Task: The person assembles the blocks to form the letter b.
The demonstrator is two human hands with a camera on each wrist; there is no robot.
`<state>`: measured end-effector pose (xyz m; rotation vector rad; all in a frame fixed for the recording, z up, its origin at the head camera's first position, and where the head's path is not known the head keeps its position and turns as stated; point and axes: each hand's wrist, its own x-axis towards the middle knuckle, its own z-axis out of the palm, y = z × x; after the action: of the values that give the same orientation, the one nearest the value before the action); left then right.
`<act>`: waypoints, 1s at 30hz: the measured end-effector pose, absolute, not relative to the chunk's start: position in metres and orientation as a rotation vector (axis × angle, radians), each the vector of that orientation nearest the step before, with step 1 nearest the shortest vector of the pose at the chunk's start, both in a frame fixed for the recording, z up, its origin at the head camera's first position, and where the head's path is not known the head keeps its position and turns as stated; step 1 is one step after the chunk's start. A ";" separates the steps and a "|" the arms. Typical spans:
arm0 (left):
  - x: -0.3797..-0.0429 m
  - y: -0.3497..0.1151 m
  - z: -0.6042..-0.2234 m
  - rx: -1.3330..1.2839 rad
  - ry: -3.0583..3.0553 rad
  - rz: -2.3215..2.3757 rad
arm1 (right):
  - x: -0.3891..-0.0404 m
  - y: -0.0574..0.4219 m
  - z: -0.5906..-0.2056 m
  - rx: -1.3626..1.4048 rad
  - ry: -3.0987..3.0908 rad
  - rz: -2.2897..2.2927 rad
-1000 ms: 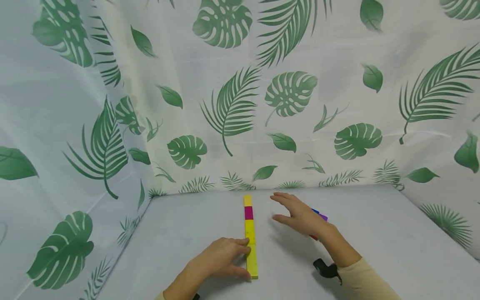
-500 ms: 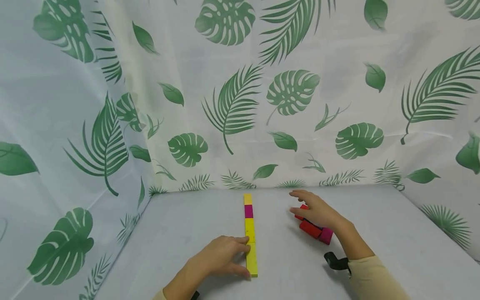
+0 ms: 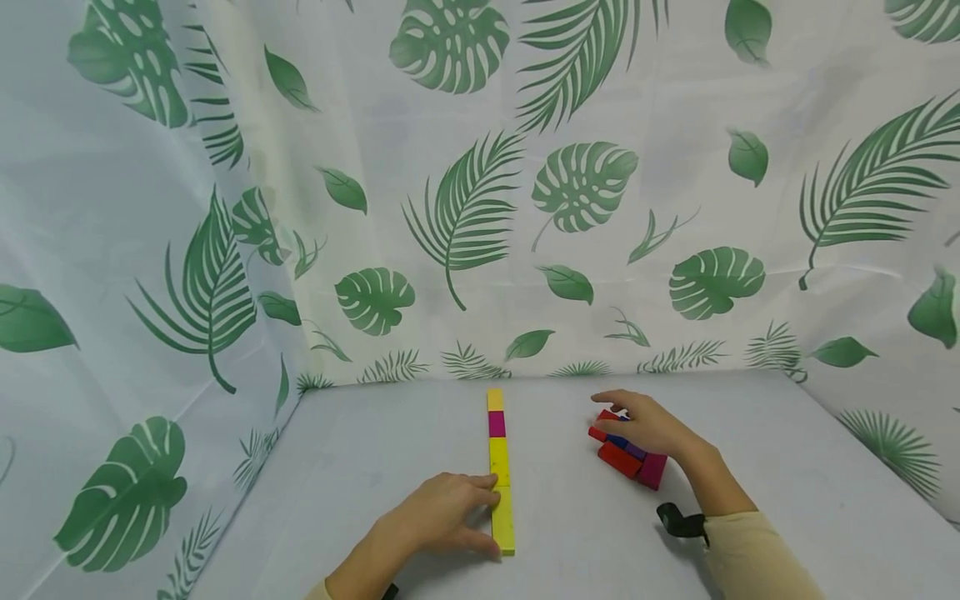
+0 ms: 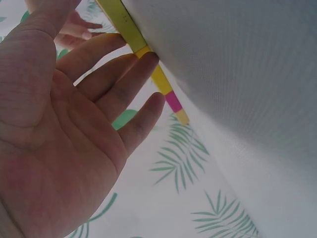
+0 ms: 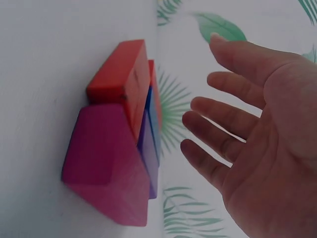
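A straight row of flat blocks runs away from me in the head view: two long yellow blocks [image 3: 503,527], a magenta block [image 3: 497,424] and a paler yellow block [image 3: 495,399] at the far end. My left hand [image 3: 442,517] rests its fingertips on the left side of the yellow blocks, its thumb near their front end. Over a cluster of blocks to the right hovers my right hand [image 3: 651,427], fingers loosely spread and holding nothing. Under and beside it lie a red block [image 5: 116,74], a magenta trapezoid-shaped block [image 5: 104,158], blue and purple blocks and more red, partly hidden.
Everything lies on a white cloth-covered table [image 3: 555,533]. A white curtain with green leaves [image 3: 600,250] stands behind and at both sides. A black wrist mount [image 3: 678,522] sits at the right sleeve [image 3: 753,550].
My right hand has moved right, away from the row, to above the block cluster, uncovering more of its blocks. The left hand and the row look unmoved.
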<state>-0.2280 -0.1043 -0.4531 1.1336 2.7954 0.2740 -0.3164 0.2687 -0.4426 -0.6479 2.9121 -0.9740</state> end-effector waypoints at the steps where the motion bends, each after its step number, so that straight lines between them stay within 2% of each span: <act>1: -0.228 -0.104 -0.454 1.133 2.795 0.274 | -0.317 0.270 -0.443 -0.645 2.903 -0.976; 8: -0.231 -0.105 -0.455 1.144 2.804 0.264 | -0.320 0.276 -0.449 -0.583 2.881 -0.982; 16: -0.230 -0.106 -0.454 1.130 2.795 0.273 | -0.325 0.274 -0.457 -0.667 2.938 -0.917; 30: -0.229 -0.105 -0.454 1.136 2.793 0.269 | -0.327 0.271 -0.467 -0.564 2.976 -0.812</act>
<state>-0.2289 -0.1045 -0.4539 1.1361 2.7929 0.2693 -0.3272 0.2709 -0.4670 -0.5642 2.9756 -0.8116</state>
